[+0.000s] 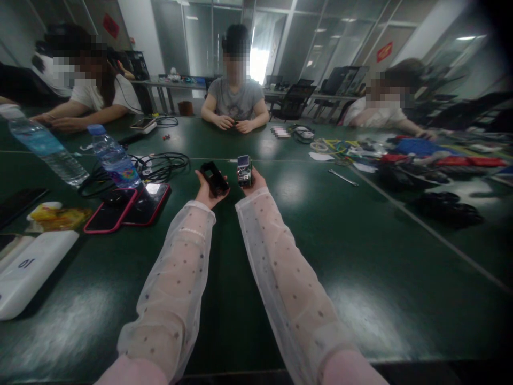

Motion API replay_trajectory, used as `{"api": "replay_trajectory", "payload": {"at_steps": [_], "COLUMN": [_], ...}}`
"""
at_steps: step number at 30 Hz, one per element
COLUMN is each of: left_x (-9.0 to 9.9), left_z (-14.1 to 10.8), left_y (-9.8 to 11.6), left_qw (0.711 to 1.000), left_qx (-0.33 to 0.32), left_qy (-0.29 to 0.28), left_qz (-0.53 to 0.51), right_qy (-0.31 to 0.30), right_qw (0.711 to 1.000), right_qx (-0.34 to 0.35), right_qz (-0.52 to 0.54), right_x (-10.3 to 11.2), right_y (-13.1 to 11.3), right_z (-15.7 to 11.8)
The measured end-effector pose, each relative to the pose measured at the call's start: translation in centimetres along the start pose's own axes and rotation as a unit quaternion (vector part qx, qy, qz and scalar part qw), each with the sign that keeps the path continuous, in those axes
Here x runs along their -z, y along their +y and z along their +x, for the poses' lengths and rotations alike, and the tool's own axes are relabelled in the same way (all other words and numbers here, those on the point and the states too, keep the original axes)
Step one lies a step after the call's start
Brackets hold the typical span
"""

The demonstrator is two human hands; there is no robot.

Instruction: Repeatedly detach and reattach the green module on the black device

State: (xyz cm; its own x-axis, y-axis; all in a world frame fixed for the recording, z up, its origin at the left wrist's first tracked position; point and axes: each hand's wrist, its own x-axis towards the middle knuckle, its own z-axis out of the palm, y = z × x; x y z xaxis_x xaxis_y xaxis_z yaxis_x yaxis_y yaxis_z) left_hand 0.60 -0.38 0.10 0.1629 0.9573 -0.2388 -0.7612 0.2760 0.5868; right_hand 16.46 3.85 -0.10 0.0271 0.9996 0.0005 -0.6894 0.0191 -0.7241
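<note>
Black case (215, 179) and boxy circuit module (244, 171), held just apart.
The hollow case tilts in the left hand (206, 191); the module, silvery parts bared, rests in the right hand (257, 181).

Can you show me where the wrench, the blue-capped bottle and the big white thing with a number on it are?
Wrench (343, 178): head view, middle of its shaft.
Blue-capped bottle (114, 157): head view, middle of its body.
White thing (38, 270): head view, its top face.
</note>
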Motion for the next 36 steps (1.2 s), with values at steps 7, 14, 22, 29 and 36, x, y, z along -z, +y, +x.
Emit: {"api": "replay_trajectory", "payload": {"at_steps": [7, 14, 22, 29, 36], "left_x": [0.1, 0.4, 0.6, 1.0, 0.9], "left_z": [0.5, 1.2, 0.9, 1.1, 1.2], "left_y": [-0.2, -0.3, -0.2, -0.3, -0.4], "left_qw": [1.0, 0.999, 0.999, 0.998, 0.999], "left_qx": [0.0, 0.025, 0.018, 0.015, 0.028], "left_qy": [0.021, 0.002, -0.032, -0.055, -0.042], "left_qz": [0.022, 0.027, 0.005, -0.008, -0.02], "right_qy": [-0.015, -0.098, -0.101, -0.118, -0.086], "right_qw": [0.993, 0.945, 0.949, 0.935, 0.951], "right_qx": [0.057, 0.149, 0.124, 0.14, 0.122], "right_qz": [-0.105, -0.275, -0.273, -0.305, -0.27], "right_x": [-2.1, -4.3, -6.6, -7.0, -6.6], "right_y": [-0.3, -0.1, 0.0, 0.2, 0.5], "right_z": [0.3, -0.6, -4.0, -4.9, -4.0]}}
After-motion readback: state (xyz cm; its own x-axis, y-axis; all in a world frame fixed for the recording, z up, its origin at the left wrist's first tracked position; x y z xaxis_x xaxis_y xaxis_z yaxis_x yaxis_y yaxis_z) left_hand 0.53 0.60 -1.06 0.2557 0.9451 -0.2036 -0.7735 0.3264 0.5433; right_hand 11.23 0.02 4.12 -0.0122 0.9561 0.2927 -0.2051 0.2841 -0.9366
